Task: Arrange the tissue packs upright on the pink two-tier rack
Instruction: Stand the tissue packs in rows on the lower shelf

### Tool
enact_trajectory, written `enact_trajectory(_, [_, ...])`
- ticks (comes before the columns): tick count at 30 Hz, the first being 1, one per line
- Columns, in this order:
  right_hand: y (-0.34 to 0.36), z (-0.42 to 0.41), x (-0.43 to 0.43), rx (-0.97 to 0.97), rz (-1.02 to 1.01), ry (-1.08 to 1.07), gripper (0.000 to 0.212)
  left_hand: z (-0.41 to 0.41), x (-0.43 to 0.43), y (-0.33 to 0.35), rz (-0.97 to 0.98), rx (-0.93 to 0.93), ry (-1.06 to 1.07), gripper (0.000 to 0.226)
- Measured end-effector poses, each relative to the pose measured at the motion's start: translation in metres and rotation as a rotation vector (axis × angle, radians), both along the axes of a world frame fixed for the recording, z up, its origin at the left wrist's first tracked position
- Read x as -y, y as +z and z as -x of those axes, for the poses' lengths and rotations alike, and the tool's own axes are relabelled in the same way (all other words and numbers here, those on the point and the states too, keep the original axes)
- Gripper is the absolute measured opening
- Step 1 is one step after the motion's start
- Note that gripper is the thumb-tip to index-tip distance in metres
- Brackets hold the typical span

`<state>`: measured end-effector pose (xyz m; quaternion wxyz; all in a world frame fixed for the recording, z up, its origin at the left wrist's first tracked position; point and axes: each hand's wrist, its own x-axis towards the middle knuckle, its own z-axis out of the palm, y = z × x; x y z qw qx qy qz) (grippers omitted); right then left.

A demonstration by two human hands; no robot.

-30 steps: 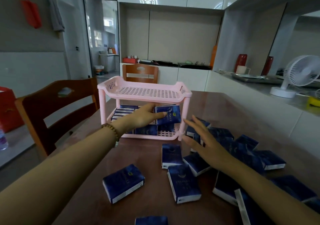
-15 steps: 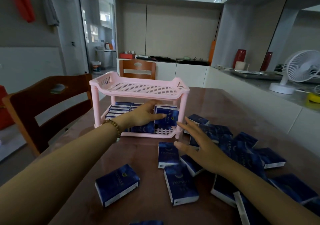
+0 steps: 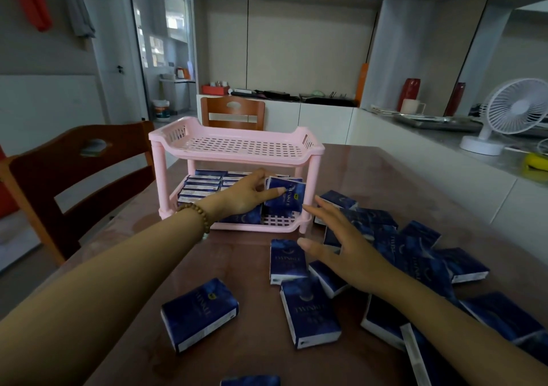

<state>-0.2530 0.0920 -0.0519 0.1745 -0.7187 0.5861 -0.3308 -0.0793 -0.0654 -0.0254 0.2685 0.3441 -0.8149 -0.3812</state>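
Observation:
The pink two-tier rack [image 3: 234,147] stands on the brown table, its top tier bare. Several dark blue tissue packs [image 3: 201,184] stand upright in rows on the lower tier. My left hand [image 3: 246,194] reaches into the lower tier and grips one blue pack [image 3: 289,195] upright at the right end of the row. My right hand [image 3: 344,247] hovers with fingers spread over the loose packs just right of the rack. Several loose packs [image 3: 421,255] lie flat in a heap at the right, with others [image 3: 199,313] nearer the front.
A wooden chair [image 3: 77,175] stands at the table's left side and another [image 3: 232,112] behind the rack. A white counter at the right carries a white fan [image 3: 510,112]. The table [image 3: 243,267] shows bare wood between the rack and the front packs.
My left hand has tilted the held pack slightly and kept it at the lower tier's right end. My right hand has stayed spread over the loose packs. The view has shifted a little.

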Motion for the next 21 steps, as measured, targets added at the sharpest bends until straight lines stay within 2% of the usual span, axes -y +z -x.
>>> enact_trajectory(4, [-0.001,0.002,0.0,-0.01,0.022,0.009,0.06,-0.003,0.004,-0.003,0.069,0.092,-0.012,0.033])
enact_trajectory(9, [-0.001,0.001,0.0,-0.057,0.026,0.01,0.067,-0.013,0.007,-0.005,0.285,0.272,0.012,0.039])
enact_trajectory(12, [0.007,0.002,0.004,0.016,0.024,-0.006,0.066,-0.014,0.006,-0.002,0.413,0.372,0.008,0.042])
enact_trajectory(16, [0.024,0.011,0.025,0.115,0.02,-0.117,0.076,-0.014,0.007,-0.001,0.378,0.366,0.009,0.044])
enact_trajectory(18, [0.028,0.017,0.044,0.189,-0.072,-0.129,0.076,-0.015,0.01,-0.005,0.416,0.366,0.029,0.053])
enact_trajectory(21, [0.025,0.02,0.071,0.251,-0.204,-0.053,0.058,-0.021,0.015,-0.012,0.501,0.412,0.094,0.076])
